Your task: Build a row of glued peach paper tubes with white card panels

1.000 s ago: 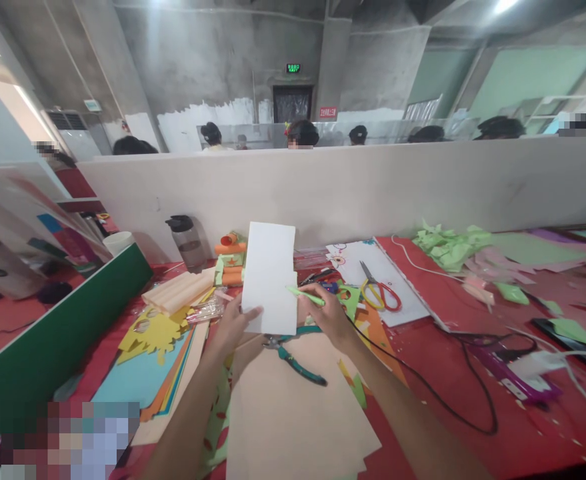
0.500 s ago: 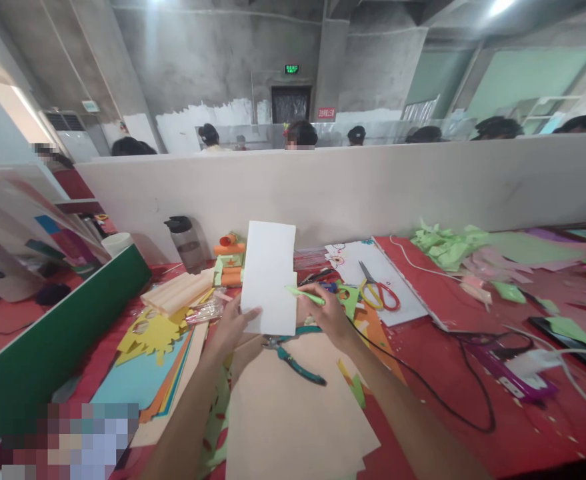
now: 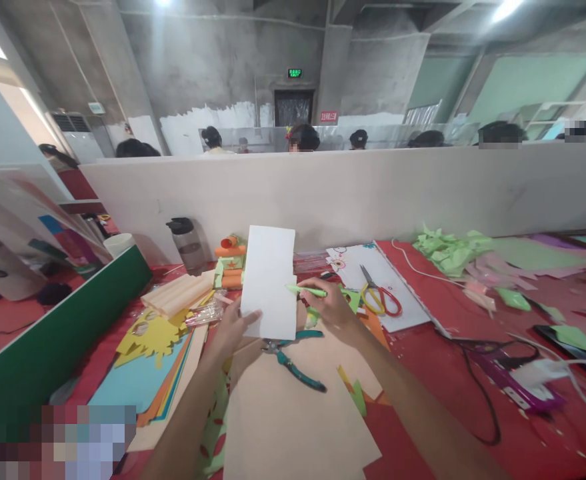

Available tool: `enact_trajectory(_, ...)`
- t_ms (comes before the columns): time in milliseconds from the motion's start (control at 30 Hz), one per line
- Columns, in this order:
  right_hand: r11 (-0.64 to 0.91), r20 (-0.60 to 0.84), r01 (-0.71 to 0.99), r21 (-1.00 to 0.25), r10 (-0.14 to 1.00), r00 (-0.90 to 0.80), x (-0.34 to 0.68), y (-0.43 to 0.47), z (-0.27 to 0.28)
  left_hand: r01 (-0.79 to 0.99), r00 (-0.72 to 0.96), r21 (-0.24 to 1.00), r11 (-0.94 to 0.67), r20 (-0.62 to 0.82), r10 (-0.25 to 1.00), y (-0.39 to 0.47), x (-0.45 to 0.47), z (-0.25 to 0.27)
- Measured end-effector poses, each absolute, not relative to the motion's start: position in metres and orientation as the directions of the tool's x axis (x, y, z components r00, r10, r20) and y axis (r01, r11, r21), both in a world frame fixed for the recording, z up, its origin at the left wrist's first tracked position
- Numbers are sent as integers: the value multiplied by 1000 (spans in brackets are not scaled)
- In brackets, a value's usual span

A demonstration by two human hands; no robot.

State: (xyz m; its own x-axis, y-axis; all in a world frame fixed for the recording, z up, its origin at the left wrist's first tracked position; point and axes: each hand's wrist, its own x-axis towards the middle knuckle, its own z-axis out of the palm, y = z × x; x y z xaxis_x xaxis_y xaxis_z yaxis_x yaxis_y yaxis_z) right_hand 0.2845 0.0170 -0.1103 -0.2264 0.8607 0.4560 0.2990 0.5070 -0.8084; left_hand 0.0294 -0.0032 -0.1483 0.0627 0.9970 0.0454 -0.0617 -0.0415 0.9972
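Note:
My left hand (image 3: pixel 235 324) grips a white sheet of card (image 3: pixel 269 280) by its lower left edge, thumb on the front face. The card is held up, tilted, above the table. In my right hand (image 3: pixel 327 303) is a light green pen (image 3: pixel 311 291), pinched in the fingers with its tip at the card's right edge. Whether the tip touches the card I cannot tell. Below the card, teal-handled pliers (image 3: pixel 297 363) lie with handles spread on large beige paper sheets (image 3: pixel 293 427).
Scissors (image 3: pixel 379 297) with yellow and red handles lie on a white drawing sheet at right. A power strip (image 3: pixel 523 383) with cables sits farther right. On the left are coloured papers (image 3: pixel 133 377), a green board (image 3: pixel 67 327) and a bottle (image 3: pixel 185 241). A white partition (image 3: pixel 323 193) stands behind.
The pen has swung to a flatter angle in my right hand, its tip still by the card's right edge. My left hand keeps its hold. The whole view has shifted slightly.

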Motion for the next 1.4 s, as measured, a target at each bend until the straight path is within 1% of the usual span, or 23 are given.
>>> enact_trajectory(133, 537, 473, 343, -770, 843, -258, 286, 25, -108, -42, 51, 999, -33, 35, 998, -3, 29, -150)
enact_trajectory(300, 555, 473, 356, -752, 830, -295, 290, 28, -112, -11, 56, 999, -33, 34, 998, -2, 28, -153)
enact_trajectory(433, 588, 480, 383, -713, 807, -345, 294, 34, -111, -5, 65, 1000, -23, 23, 998, 0, 26, -156)
enact_trajectory(600, 668, 476, 428, -609, 739, -477, 299, 42, -103, -17, 63, 1000, -23, 24, 998, 0, 25, -158)
enact_trajectory(867, 742, 485, 461, -487, 669, -564, 303, 38, -103, -14, 28, 1000, 19, -18, 999, -3, 27, -156)
enact_trajectory(1000, 815, 437, 454, -360, 578, -690, 308, 35, -110, -45, 4, 998, 37, -36, 999, -4, 29, -156)
enact_trajectory(1100, 852, 413, 444, -277, 523, -745, 312, 36, -114, -46, -6, 998, 49, -49, 999, -4, 29, -156)
enact_trajectory(1200, 876, 413, 419, -240, 483, -772, 312, 38, -116, -42, -5, 998, 44, -44, 999, -5, 29, -156)
enact_trajectory(1400, 885, 368, 428, -184, 465, -805, 310, 36, -114, -32, 12, 999, 38, -38, 999, -5, 30, -155)
